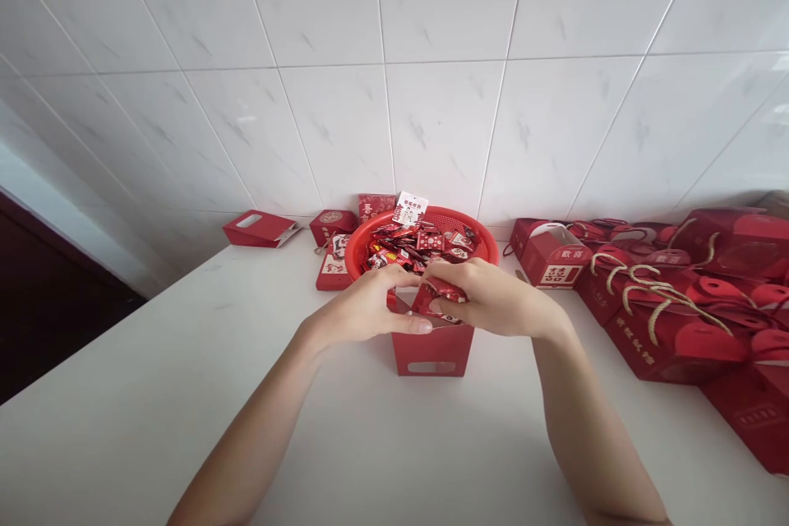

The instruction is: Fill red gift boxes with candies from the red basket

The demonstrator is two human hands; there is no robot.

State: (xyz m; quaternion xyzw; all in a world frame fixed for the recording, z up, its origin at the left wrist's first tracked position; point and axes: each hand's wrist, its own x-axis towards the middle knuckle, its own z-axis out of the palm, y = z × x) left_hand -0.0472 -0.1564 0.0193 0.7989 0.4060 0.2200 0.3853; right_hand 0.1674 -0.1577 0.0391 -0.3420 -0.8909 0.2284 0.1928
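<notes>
In front of me a red gift box (433, 355) with an oval window stands upright with its top open. My left hand (370, 304) is at the box's left side, its thumb lying across the front rim and its fingers toward the back. Above the opening, my right hand (486, 296) is closed around red wrapped candy packets (439, 296); how many is hidden. Directly behind is a red plastic basket (490, 251) heaped with small wrapped candies (400, 242) and a white printed card (411, 209). My hands cover part of the box's mouth.
Several red gift boxes (641, 337) with rope handles crowd the table's right side, beside an open-topped box (558, 255). At the back left are a lying red box (260, 228) and a small red box (333, 223). A tiled wall (444, 123) bounds the white table (215, 353).
</notes>
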